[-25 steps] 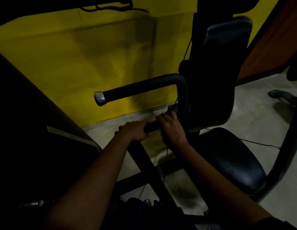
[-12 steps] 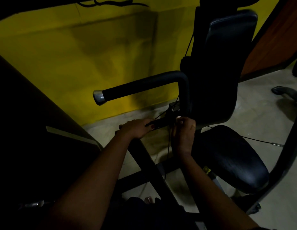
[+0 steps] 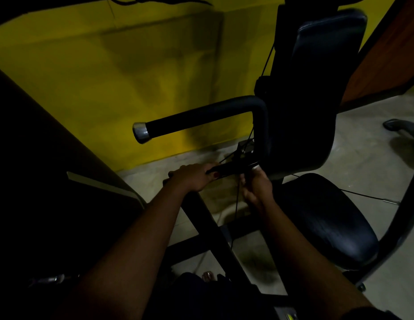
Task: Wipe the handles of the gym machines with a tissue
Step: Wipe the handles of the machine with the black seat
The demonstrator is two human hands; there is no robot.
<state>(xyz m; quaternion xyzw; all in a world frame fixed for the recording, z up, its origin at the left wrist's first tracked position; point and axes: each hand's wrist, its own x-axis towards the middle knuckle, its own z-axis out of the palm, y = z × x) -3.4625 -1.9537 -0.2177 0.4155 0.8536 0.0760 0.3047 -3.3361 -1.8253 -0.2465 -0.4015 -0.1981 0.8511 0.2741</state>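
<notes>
Fingers of your left hand (image 3: 192,176) clench the outer end of the lower handle (image 3: 226,168), a black padded bar left of the backrest (image 3: 317,88). Your right hand (image 3: 256,187) pinches 1 small white tissue (image 3: 256,167) at that bar's inner end, just beside the backrest. 2 handles show: this 1 and a silver-capped upper handle (image 3: 201,118), also left of the backrest.

Open room lies between the top handle (image 3: 201,118) and the low bar (image 3: 226,169). Thin cables (image 3: 236,199) cross it on the right, just beside the big seat back (image 3: 317,100).
</notes>
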